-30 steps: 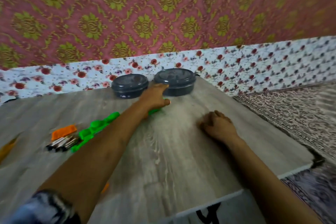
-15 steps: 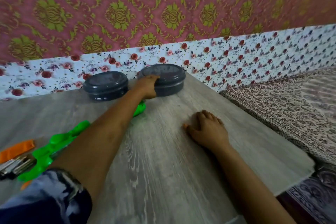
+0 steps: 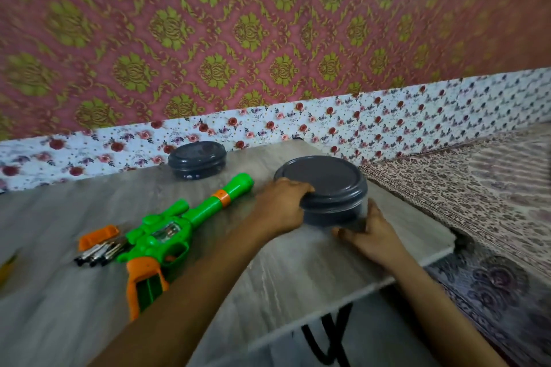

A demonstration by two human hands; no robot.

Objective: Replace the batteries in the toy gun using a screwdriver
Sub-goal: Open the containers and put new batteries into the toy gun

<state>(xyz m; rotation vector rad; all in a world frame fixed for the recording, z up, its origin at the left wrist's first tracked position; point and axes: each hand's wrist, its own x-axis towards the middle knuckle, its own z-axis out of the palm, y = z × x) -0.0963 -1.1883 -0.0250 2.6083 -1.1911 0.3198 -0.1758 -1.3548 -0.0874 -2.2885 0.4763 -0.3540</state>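
Observation:
A green and orange toy gun point(image 3: 167, 229) lies on the grey wooden table point(image 3: 283, 271), barrel pointing to the far right. Left of it rest several batteries point(image 3: 100, 253) and an orange cover piece point(image 3: 97, 237). A round dark grey lidded container point(image 3: 326, 191) sits at the table's right side. My left hand point(image 3: 280, 208) grips its left rim and lid. My right hand point(image 3: 369, 235) cups its near right wall. No screwdriver is visible.
A second dark grey lidded container point(image 3: 196, 159) stands at the back against the flowered wall strip. The table's right edge point(image 3: 417, 265) drops to a patterned carpet point(image 3: 477, 188). A yellow object point(image 3: 7, 267) shows blurred at the far left.
My left hand has pulled the right-hand container from the back of the table toward me. My right hand left the tabletop and closed on the container's near side. The view shifted right.

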